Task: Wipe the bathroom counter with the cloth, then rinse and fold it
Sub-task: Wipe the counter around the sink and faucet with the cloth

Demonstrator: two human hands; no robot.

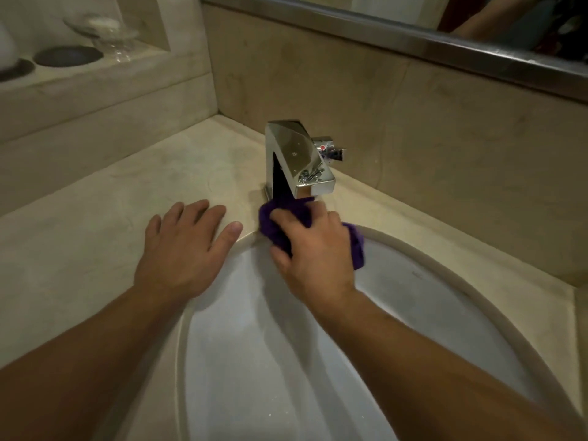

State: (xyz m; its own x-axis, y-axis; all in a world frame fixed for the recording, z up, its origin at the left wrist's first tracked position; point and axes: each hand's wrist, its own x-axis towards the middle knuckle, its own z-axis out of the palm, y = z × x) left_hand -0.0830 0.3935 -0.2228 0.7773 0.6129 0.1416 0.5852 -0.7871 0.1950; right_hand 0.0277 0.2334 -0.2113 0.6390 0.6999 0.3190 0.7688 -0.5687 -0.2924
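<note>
A bunched purple cloth point(280, 218) lies on the beige stone counter point(95, 224), at the sink's back rim just in front of the chrome faucet point(296, 157). My right hand point(313, 249) grips the cloth, thumb curled round its left side, and presses it against the counter and rim. Part of the cloth sticks out to the right of that hand, over the basin. My left hand point(184, 246) rests flat on the counter to the left, fingers straight, thumb at the sink rim.
The white oval sink point(429, 281) fills the lower middle. A stone backsplash rises behind the faucet, with a mirror frame point(413, 39) above. A raised ledge at the back left holds a dark dish point(68, 55) and a glass stand point(105, 30).
</note>
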